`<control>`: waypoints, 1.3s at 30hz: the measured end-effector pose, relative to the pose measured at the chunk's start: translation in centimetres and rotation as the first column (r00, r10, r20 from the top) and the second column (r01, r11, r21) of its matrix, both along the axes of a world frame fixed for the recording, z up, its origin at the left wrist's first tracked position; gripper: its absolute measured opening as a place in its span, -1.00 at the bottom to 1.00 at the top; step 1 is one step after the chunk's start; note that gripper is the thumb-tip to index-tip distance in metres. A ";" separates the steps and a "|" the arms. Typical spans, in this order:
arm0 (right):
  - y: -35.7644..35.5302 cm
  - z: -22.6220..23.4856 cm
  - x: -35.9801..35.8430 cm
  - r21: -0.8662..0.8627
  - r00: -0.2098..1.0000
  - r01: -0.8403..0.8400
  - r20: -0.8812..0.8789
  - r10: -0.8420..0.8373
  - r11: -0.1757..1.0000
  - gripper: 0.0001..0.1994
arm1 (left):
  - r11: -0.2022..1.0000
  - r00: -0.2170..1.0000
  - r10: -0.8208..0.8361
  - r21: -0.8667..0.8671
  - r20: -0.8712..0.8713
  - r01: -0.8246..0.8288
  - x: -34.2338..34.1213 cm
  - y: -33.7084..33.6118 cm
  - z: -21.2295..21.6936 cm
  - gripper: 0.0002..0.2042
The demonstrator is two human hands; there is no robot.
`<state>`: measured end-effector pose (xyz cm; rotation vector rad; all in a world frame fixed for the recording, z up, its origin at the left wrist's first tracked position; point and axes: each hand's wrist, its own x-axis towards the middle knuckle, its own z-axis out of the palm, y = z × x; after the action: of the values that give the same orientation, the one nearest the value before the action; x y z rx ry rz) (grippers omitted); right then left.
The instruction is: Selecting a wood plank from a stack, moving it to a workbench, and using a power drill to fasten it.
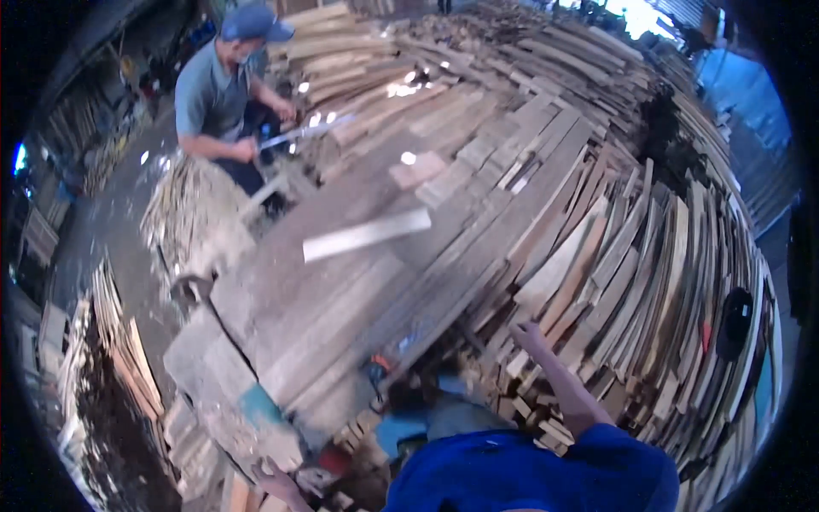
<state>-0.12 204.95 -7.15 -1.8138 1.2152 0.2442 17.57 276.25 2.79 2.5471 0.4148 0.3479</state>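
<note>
My left hand (275, 482) is low at the near left corner of a worn work table (299, 341), its fingers apart and nothing visible in it. Out to the right, my right hand (526, 333) reaches to the near ends of a big stack of wooden strips (631, 282). Its fingers are too small and blurred to show whether it grips a strip. A pale flat board (367, 235) lies alone across the middle of the table, away from both hands.
Across the table at the far left, a person (209, 102) in a cap holds a long thin strip (309, 130). Beside them rises a heap of thin offcuts (192, 200). Long planks (546, 43) are piled at the back. A dark cap-like object (734, 324) rests on the right stack.
</note>
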 end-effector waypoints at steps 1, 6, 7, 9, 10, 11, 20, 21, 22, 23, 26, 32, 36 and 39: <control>0.7 1.9 0.3 -0.014 0.997 0.052 0.051 -0.051 0.999 -0.46 | 0.997 0.998 -0.066 0.050 -0.004 0.067 0.6 2.7 -2.1 -0.56; -3.0 1.2 -3.1 -0.081 0.960 -0.010 -0.280 -0.013 0.997 -0.50 | 0.929 0.879 -0.254 0.152 -0.404 0.338 1.6 2.0 -8.3 -0.60; -3.0 1.2 -4.1 -0.048 0.956 0.028 -0.290 -0.040 0.998 -0.55 | 0.927 0.879 -0.263 0.150 -0.398 0.345 1.9 1.3 -7.8 -0.60; -4.4 -3.1 -7.9 -0.020 0.987 0.046 -0.152 -0.048 0.999 -0.63 | 0.924 0.783 -0.230 0.124 -0.577 0.363 2.7 0.2 -6.6 -0.50; -4.8 -5.7 -9.2 0.061 0.984 0.142 -0.115 -0.134 0.988 -0.68 | 0.924 0.725 -0.205 0.114 -0.658 0.366 3.1 -0.4 -6.1 -0.45; -8.1 -9.2 -14.6 -0.124 0.909 -0.388 0.111 0.402 0.913 -0.73 | 0.919 0.632 -0.221 0.058 -0.743 0.389 4.4 -2.0 -6.7 -0.40; -8.1 -15.3 -9.5 0.614 0.966 0.102 0.127 -0.226 0.783 -0.54 | 0.932 0.760 -0.176 0.144 -0.625 0.334 4.7 -6.3 -3.5 -0.51; -6.2 -13.7 -7.7 0.631 0.969 0.073 0.139 -0.205 0.772 -0.54 | 0.941 0.787 -0.135 0.171 -0.602 0.293 3.5 -6.1 -2.5 -0.53; -5.4 -11.5 -5.0 0.493 0.988 0.085 0.067 -0.135 0.866 -0.55 | 0.946 0.807 -0.109 0.188 -0.580 0.263 3.0 -5.9 -1.9 -0.56; -4.0 -6.9 1.7 0.354 0.999 0.041 -0.004 -0.043 0.934 -0.57 | 0.952 0.823 -0.054 0.218 -0.566 0.213 1.3 -4.2 -1.9 -0.56; -3.9 -3.8 2.9 0.429 0.976 0.061 0.164 -0.144 0.901 -0.56 | 0.912 0.785 -0.162 0.213 -0.598 0.351 0.9 -1.2 -5.7 -0.55; -5.3 -8.6 0.3 0.546 0.988 0.064 0.085 -0.132 0.835 -0.70 | 0.975 0.820 -0.035 0.159 -0.571 0.152 1.6 -2.6 -5.5 -0.50; -5.8 -10.7 -4.5 0.095 0.888 -0.418 0.253 0.384 0.903 -0.75 | 0.956 0.855 -0.072 0.208 -0.513 0.205 2.3 -2.2 -7.1 -0.49; -5.8 -11.8 -4.9 0.707 0.960 0.102 0.114 -0.255 0.700 -0.69 | 0.953 0.835 -0.068 0.214 -0.546 0.217 2.3 -1.4 -8.0 -0.50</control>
<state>-5.06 199.19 -18.95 -1.0157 0.9588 0.3409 19.84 274.88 -5.21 2.9026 0.3898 -0.4107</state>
